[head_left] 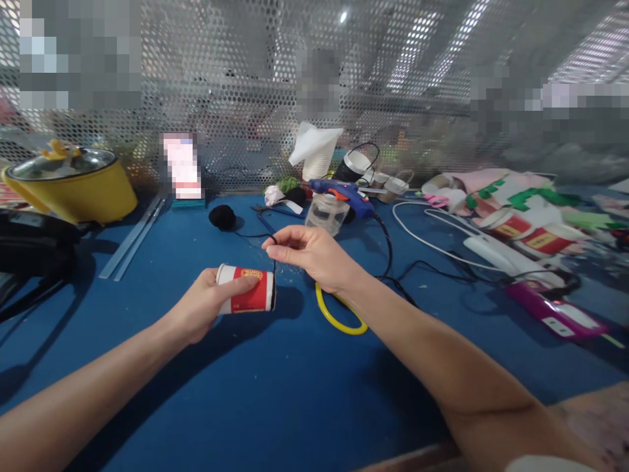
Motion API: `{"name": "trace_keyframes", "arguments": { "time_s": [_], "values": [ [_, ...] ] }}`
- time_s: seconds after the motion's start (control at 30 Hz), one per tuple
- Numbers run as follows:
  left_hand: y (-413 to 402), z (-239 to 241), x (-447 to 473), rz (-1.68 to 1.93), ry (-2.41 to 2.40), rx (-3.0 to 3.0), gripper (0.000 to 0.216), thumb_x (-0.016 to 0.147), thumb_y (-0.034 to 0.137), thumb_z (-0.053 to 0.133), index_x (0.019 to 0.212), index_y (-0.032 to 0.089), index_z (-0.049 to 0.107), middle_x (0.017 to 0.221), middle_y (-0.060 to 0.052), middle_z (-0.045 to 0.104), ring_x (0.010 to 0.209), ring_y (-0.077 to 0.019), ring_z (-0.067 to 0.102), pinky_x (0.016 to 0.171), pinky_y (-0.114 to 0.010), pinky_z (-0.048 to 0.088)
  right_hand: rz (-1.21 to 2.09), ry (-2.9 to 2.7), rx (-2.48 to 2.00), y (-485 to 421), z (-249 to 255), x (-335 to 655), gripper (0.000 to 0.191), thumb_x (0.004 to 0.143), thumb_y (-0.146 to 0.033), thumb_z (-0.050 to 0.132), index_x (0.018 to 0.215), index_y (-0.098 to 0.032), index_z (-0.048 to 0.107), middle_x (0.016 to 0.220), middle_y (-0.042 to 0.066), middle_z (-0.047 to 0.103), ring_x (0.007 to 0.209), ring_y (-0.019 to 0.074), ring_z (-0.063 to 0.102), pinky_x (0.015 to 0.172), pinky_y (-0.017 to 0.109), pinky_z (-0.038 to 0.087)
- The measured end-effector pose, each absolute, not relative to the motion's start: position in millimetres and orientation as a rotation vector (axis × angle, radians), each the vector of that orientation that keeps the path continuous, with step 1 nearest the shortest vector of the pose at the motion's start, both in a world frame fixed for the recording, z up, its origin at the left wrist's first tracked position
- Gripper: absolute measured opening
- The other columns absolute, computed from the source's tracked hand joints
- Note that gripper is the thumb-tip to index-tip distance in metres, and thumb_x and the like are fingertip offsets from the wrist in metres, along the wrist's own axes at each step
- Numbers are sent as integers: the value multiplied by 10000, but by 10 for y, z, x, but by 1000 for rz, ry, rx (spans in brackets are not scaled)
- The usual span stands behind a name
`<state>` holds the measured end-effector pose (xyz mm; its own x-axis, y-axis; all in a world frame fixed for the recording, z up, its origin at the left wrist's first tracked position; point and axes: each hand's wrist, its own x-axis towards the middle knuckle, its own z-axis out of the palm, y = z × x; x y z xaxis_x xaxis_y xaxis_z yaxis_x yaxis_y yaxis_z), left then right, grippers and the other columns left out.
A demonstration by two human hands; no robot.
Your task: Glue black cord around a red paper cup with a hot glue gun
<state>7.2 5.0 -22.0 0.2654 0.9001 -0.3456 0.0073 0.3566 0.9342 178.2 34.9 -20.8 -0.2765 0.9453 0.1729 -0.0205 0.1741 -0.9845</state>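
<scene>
- Step in hand (judged): laying or winding black yarn [255,235] around one end of the paper cup [250,300].
- Left hand [209,298]: clamped on the cup, thumb over the red label, fingers beneath. The cup is held on its side above the blue table [265,406], its free end pointing toward the right.
- Right hand [314,255]: thumb and forefinger together on the yarn, just above and right of the cup's free end. The hand itself appears clear of the cup.
- Yarn path: from the ball [223,217], beyond the left-hand grip, to the right fingertips, then down to the cup's free end. A dark line edges that end; whether it is fixed yarn cannot be told.
- Near the right-hand grip: the glue gun [344,191] lies beyond it, over the clear jar [325,215]; the yellow loop [336,324] lies nearer the wearer, partly under the forearm.
- Next move (judged) calls for: a steady left-hand hold, light yarn tension, and guiding the strand flush along the free edge.
</scene>
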Motion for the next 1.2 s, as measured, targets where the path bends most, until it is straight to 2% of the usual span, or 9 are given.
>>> {"name": "trace_keyframes", "arguments": {
  "time_s": [0.17, 0.37, 0.6, 1.2],
  "values": [
    [36, -211, 76, 789, 1116, 1031, 120, 567, 222, 697, 558, 129, 621, 483, 21, 619, 430, -78, 506, 443, -172, 370, 1219, -1497, -956, 381, -234, 1775, 111, 604, -268, 678, 690, -208, 641, 694, -19, 619, 671, 111, 534, 699, 289, 410],
    [21, -228, 72, 836, 1101, 1088, 136, 608, 263, 682, 589, 138, 632, 506, 28, 623, 453, -83, 512, 477, -181, 390, 1188, -1492, -997, 402, -266, 1770, 122, 599, -272, 677, 691, -199, 646, 671, -17, 605, 646, 110, 519, 664, 279, 398],
    [3, -228, 75, 883, 1109, 1086, 152, 581, 261, 704, 556, 132, 628, 491, 26, 622, 444, -73, 508, 461, -162, 385, 1152, -1558, -1053, 402, -269, 1760, 121, 627, -238, 646, 728, -173, 657, 620, -20, 581, 569, 89, 473, 572, 247, 365],
    [-3, -281, 70, 981, 1072, 1083, 109, 561, 232, 706, 561, 142, 645, 477, 32, 618, 420, -74, 508, 441, -165, 404, 1190, -1539, -1079, 370, -271, 1719, 73, 631, -164, 625, 695, -162, 661, 634, -16, 603, 600, 88, 498, 614, 241, 389]
  ]
}}
